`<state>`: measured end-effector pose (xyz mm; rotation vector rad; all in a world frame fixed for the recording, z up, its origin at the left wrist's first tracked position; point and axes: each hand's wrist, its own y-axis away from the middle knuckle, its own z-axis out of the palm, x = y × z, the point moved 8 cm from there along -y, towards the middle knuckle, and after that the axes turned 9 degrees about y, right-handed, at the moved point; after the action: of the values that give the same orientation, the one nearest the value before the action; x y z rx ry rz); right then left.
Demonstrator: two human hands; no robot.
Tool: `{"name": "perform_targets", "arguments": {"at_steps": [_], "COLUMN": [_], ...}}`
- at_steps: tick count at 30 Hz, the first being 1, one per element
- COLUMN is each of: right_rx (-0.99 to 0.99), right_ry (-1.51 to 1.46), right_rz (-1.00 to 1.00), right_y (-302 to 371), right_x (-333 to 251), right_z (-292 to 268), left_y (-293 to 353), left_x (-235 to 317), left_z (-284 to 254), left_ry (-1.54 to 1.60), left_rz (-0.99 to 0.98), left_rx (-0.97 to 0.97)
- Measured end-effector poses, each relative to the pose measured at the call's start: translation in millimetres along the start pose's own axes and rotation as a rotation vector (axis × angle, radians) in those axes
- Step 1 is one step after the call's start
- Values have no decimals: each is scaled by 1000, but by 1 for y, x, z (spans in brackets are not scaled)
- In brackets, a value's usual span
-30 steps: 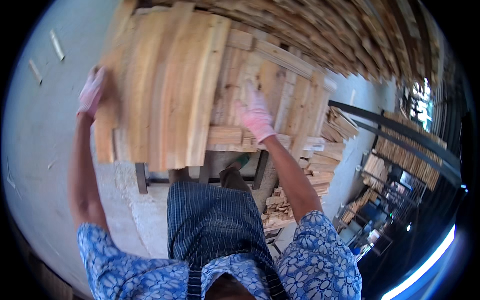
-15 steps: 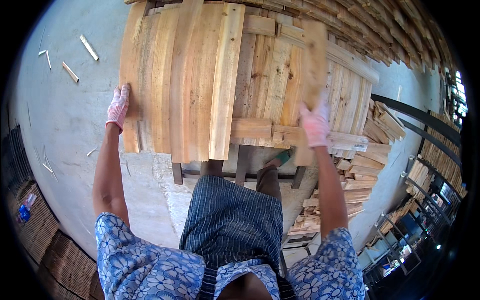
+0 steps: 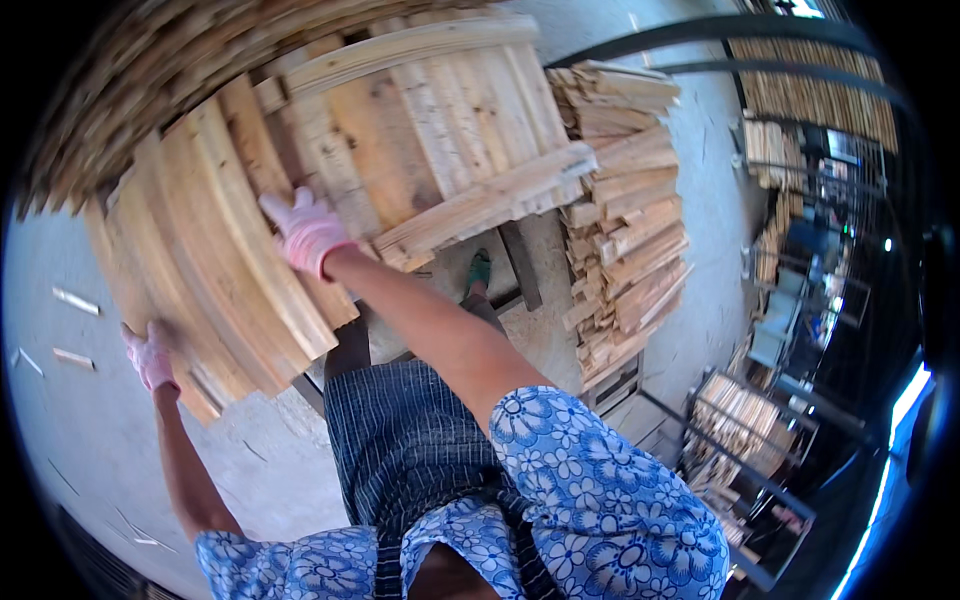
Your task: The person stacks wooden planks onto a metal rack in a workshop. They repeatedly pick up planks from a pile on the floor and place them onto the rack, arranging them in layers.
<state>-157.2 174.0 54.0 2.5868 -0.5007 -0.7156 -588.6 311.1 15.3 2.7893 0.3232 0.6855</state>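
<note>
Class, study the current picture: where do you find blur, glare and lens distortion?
Head view, upper left: the stacked timber is smeared, probably by camera motion, while the gloved right hand looks clearer; head view, lower right: a bright strip glares against dark surroundings; head view, upper right: a dark bar bows, likely fisheye distortion, and the corners are black.

- My left arm: forearm [image 3: 188, 460] bare, reaching forward at my left side.
- My left hand [image 3: 150, 358]: pink-gloved, low and outermost, thumb and fingers parted, wrist nearly in line with the forearm.
- My right arm [image 3: 430, 305]: bare below the sleeve, stretched across my front toward the left, almost straight.
- My right hand [image 3: 308, 235]: pink-gloved, back uppermost, thumb apart from the fingers, farther forward than the left; closure beneath the palm unclear.
</note>
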Motion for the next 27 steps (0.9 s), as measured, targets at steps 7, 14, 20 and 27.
{"name": "perform_targets", "arguments": {"at_steps": [7, 14, 20, 27], "right_rx": [338, 448, 643, 643], "right_ry": [-555, -628, -724, -1123], "right_rz": [69, 836, 1364, 1724], "right_y": [149, 341, 490, 445], "right_x": [123, 492, 745, 785], "right_z": [-36, 50, 92, 74], "left_y": [247, 534, 676, 766], "left_x": [229, 378, 533, 607], "left_z": [115, 326, 502, 665], "left_ry": [225, 82, 14, -454], "left_rz": [552, 605, 904, 960], "left_rx": [-461, -1254, -1457, -1196]}}
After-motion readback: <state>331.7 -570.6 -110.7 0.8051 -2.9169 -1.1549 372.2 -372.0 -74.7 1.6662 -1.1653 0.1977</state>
